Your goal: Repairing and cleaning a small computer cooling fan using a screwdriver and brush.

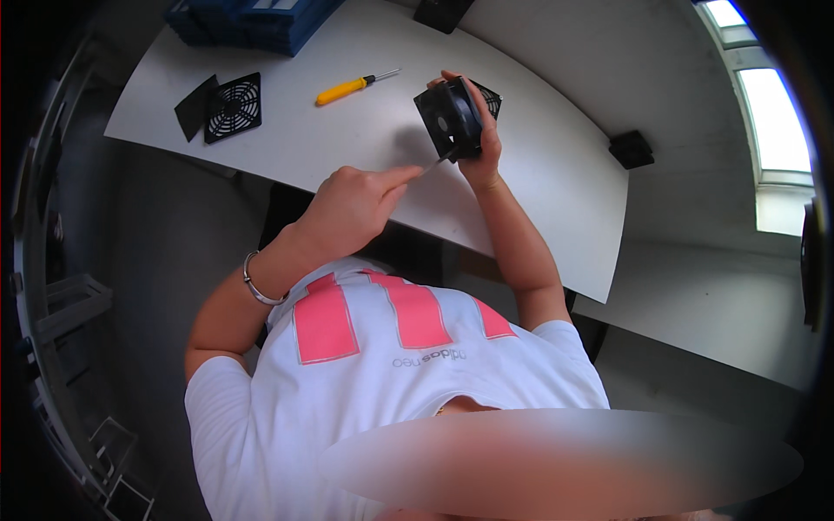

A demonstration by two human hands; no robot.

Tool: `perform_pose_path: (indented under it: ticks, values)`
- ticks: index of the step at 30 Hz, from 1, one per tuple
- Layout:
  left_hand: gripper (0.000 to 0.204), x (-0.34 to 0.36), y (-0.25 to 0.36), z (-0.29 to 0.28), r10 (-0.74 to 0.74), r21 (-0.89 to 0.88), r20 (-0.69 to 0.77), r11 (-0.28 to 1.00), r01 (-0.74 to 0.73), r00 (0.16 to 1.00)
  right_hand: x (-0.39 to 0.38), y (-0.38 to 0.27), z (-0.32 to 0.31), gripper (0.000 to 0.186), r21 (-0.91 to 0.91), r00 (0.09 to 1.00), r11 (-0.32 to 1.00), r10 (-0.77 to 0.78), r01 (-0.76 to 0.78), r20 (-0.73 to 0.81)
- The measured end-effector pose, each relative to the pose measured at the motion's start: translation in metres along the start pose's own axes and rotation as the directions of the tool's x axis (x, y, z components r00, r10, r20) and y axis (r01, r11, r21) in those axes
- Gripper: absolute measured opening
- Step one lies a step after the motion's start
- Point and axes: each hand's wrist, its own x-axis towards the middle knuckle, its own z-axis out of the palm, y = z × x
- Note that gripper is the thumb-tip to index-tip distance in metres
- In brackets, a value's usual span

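My right hand [484, 130] is wrapped around a black square cooling fan [450, 119], held tilted above the white table. In my left hand [356, 207], a thin metal tool [437, 164] is pinched between the fingers; its tip meets the fan's lower corner. The fist hides the rest of the tool, so its kind is unclear. Just behind my right hand shows part of a black grille [493, 102]; whether it touches the fan, I cannot tell. A screwdriver [346, 90] with a yellow handle lies on the table, left of the fan.
On the table's left side, a black fan grille [234, 108] partly overlaps a dark flat square [195, 109]. Blue stacked bins [252, 24] stand at the far left. Black objects sit at the far edge [443, 12] and right edge [632, 149] of the white table [347, 139].
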Motion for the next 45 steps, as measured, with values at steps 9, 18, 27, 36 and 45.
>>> perform_pose_path:
  ticks: [9, 18, 27, 36, 45]
  values:
    - [0.035, 0.014, 0.019, -0.045, -0.219, -0.495, 0.166, 0.824, 0.274, 0.961, -0.001, -0.002, 0.003, 0.095, -0.001, 0.997, 0.998, 0.070, -0.070, 0.035]
    - [0.040, 0.024, -0.015, -0.044, -0.300, -0.882, 0.181, 0.371, 0.290, 0.937, -0.002, 0.001, 0.002, 0.090, 0.214, 0.983, 0.960, 0.177, -0.183, 0.047]
    - [0.027, 0.024, -0.010, -0.035, 0.022, 0.223, -0.255, 0.974, 0.037, 0.967, -0.003, 0.002, 0.002, 0.085, 0.255, 0.960, 0.926, 0.278, -0.279, 0.041]
    - [0.020, 0.029, -0.057, -0.036, 0.078, 0.433, -0.313, 0.899, 0.069, 0.946, -0.001, -0.002, 0.000, 0.085, 0.217, 0.975, 0.951, 0.216, -0.222, 0.051]
    - [0.023, 0.035, -0.051, -0.035, 0.142, 0.407, -0.363, 0.913, 0.020, 0.921, -0.004, -0.005, 0.006, 0.084, 0.259, 0.965, 0.932, 0.263, -0.255, 0.004]
